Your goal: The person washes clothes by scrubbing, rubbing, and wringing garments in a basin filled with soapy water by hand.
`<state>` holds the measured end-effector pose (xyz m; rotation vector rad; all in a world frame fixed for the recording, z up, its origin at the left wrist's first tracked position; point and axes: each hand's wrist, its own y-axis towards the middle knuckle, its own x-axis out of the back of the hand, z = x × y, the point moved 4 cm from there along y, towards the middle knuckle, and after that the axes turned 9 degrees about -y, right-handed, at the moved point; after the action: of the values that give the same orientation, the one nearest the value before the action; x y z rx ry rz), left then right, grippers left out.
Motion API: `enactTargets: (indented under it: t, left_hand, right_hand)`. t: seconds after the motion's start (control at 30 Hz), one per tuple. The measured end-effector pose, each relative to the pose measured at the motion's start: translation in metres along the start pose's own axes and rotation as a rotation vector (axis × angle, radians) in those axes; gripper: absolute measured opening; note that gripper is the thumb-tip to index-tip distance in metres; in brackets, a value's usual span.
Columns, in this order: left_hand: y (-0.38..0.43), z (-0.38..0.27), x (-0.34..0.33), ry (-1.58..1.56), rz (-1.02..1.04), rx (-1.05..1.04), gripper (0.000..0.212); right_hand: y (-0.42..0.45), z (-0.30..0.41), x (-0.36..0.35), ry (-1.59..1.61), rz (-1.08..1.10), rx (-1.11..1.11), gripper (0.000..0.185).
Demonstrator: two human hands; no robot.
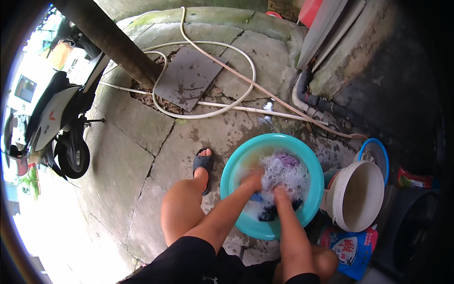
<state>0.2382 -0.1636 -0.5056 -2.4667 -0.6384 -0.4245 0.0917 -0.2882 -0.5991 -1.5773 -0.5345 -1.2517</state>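
Note:
A round turquoise plastic basin [232,170] stands on the concrete ground before me, filled with cloudy, foamy water. My left hand [254,179] is in the suds left of the basin's middle, its fingers hidden by foam. Close by on the right, my right hand [281,193] dips into the same water with its fingers covered. Whether either hand grips anything does not show. A purple cloth [288,160] pokes out of the foam beyond my hands. Dark cloth [266,214] lies nearer me, under and beside my right wrist, with a bit of blue cloth [256,197] by my left wrist.
Right of the basin a white plastic bucket [338,198] lies tilted, beside a blue-rimmed basin [387,167] and a blue and red detergent pouch [356,248]. A pale hose [253,67] loops over the ground beyond, near a grey slab [188,76]. A scooter [56,113] stands far left.

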Motion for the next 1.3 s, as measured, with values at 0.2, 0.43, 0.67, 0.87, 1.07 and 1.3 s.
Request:
enactTargets:
  t: [0.2, 0.43, 0.67, 0.87, 1.07, 1.3]
  left_hand:
    - [-0.033, -0.029, -0.002, 0.056, -0.245, 0.195, 0.103]
    - [-0.105, -0.042, 0.033, 0.154, -0.302, 0.054, 0.088]
    - [-0.129, -0.061, -0.014, 0.642, -0.401, -0.298, 0.034]
    - [-0.116, -0.022, -0.019, 0.437, -0.321, -0.183, 0.040]
    - [-0.119, 0.000, 0.007, 0.147, -0.349, -0.141, 0.027]
    - [-0.136, -0.029, 0.019, -0.174, -0.379, -0.134, 0.033]
  right_hand:
    - [0.003, -0.021, 0.011, -0.134, 0.023, 0.203, 0.042]
    - [0.010, 0.036, 0.072, -0.236, 0.101, 0.001, 0.047]
    - [-0.053, 0.058, 0.126, -0.242, -0.628, -0.011, 0.046]
    - [-0.066, 0.079, 0.110, -0.209, -0.409, 0.254, 0.038]
    - [-0.092, 0.094, 0.112, -0.265, -0.331, 0.465, 0.040]
    - [-0.092, 0.097, 0.123, -0.394, -0.363, 0.603, 0.044]
